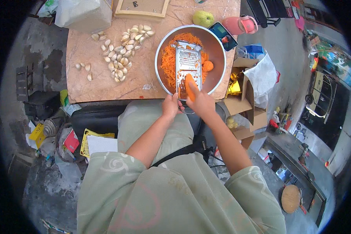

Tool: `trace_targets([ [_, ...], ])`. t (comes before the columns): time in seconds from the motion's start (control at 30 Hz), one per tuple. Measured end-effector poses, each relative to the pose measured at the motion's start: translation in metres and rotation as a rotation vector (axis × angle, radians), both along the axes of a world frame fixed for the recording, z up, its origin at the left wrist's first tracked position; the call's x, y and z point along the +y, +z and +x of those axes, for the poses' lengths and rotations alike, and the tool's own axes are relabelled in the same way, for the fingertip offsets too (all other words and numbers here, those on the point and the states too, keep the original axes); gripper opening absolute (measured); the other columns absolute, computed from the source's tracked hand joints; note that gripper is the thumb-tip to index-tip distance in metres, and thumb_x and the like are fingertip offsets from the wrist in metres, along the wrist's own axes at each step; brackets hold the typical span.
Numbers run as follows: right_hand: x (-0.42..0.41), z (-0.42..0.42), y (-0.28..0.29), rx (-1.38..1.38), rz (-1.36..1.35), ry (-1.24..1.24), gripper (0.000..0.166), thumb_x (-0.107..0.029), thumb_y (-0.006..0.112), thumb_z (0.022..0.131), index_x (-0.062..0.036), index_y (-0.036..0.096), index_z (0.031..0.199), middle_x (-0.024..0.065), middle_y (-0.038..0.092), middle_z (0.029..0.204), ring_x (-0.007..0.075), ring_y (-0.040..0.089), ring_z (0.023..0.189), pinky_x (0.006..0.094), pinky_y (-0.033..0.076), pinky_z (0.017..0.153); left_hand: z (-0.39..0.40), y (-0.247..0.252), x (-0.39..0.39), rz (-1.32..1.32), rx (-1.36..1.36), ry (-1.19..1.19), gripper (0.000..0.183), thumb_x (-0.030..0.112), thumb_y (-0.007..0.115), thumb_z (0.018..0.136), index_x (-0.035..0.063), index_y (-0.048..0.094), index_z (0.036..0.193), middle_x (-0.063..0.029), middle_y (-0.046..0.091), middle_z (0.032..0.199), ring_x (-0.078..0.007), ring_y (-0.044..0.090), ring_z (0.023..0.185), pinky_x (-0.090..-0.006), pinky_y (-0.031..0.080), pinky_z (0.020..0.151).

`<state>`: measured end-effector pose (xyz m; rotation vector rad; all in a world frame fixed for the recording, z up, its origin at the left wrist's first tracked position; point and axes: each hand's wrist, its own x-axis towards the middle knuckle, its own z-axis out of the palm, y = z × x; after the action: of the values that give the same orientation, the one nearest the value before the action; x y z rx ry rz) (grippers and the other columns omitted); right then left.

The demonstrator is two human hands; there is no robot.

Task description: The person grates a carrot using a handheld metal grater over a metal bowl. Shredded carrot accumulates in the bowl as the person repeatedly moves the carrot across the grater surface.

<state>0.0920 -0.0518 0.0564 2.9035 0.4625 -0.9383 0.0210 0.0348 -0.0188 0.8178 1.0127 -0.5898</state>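
A metal mixing bowl (219, 73) stands at the front edge of the table, with grated carrot (169, 63) heaped inside. Across the bowl lies a flat metal grater (189, 60), its near end gripped by my left hand (171, 106) at the bowl's near rim. My right hand (202, 105) holds a carrot (190, 87) against the coarse holes in the grater's lower part. Carrot pieces (207, 66) rest in the bowl to the right of the grater. The fingertips of my left hand are partly hidden.
Garlic cloves (121, 58) are spread on the table (111, 90) left of the bowl. A smartphone (223, 36), a green fruit (203, 19) and a pink bottle (237, 25) sit beyond its right rim. A wooden frame (142, 13) lies at the back. An open cardboard box (237, 105) stands right of the table.
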Motion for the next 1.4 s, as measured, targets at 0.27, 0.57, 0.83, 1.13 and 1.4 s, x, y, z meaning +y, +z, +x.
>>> trace_targets([
  [0.27, -0.001, 0.005, -0.008, -0.003, 0.023, -0.020, 0.057, -0.030, 0.055, 0.068, -0.0223, 0.042, 0.123, 0.0176, 0.059, 0.075, 0.0325, 0.060, 0.068, 0.0417, 0.049, 0.060, -0.003, -0.004, -0.004, 0.019, -0.024, -0.030, 0.025, 0.031, 0.037, 0.090, 0.0063, 0.042, 0.087, -0.0038, 0.047, 0.064, -0.0142, 0.053, 0.051, -0.0296, 0.047, 0.043],
  [0.57, -0.013, -0.029, 0.006, 0.033, 0.064, -0.005, 0.059, -0.031, 0.057, 0.069, -0.0215, 0.041, 0.124, 0.0178, 0.058, 0.078, 0.0308, 0.060, 0.063, 0.0395, 0.049, 0.055, -0.002, -0.004, -0.001, -0.013, 0.017, -0.021, 0.026, 0.030, 0.037, 0.090, 0.0049, 0.042, 0.089, -0.0040, 0.047, 0.064, -0.0145, 0.052, 0.050, -0.0285, 0.047, 0.044],
  [0.83, -0.005, 0.006, -0.017, -0.063, 0.049, -0.079, 0.055, -0.032, 0.054, 0.071, -0.0241, 0.040, 0.125, 0.0175, 0.059, 0.078, 0.0332, 0.060, 0.067, 0.0418, 0.049, 0.059, 0.001, -0.002, -0.003, 0.023, -0.025, -0.010, 0.026, 0.031, 0.038, 0.090, 0.0049, 0.042, 0.089, -0.0034, 0.047, 0.065, -0.0143, 0.051, 0.049, -0.0287, 0.047, 0.044],
  [1.13, -0.009, -0.019, -0.007, -0.049, 0.116, -0.096, 0.057, -0.031, 0.056, 0.071, -0.0221, 0.039, 0.125, 0.0167, 0.058, 0.073, 0.0316, 0.060, 0.065, 0.0410, 0.049, 0.058, 0.007, 0.004, 0.002, 0.030, -0.066, 0.016, 0.029, 0.031, 0.038, 0.090, 0.0030, 0.043, 0.082, -0.0045, 0.048, 0.059, -0.0140, 0.053, 0.046, -0.0284, 0.046, 0.042],
  [1.4, -0.017, 0.020, -0.002, 0.026, -0.031, 0.241, 0.056, -0.033, 0.054, 0.072, -0.0277, 0.038, 0.125, 0.0162, 0.058, 0.074, 0.0303, 0.060, 0.064, 0.0407, 0.049, 0.058, 0.005, 0.000, 0.001, -0.010, -0.031, -0.036, 0.026, 0.032, 0.035, 0.091, 0.0069, 0.039, 0.084, -0.0028, 0.045, 0.063, -0.0142, 0.053, 0.051, -0.0287, 0.047, 0.047],
])
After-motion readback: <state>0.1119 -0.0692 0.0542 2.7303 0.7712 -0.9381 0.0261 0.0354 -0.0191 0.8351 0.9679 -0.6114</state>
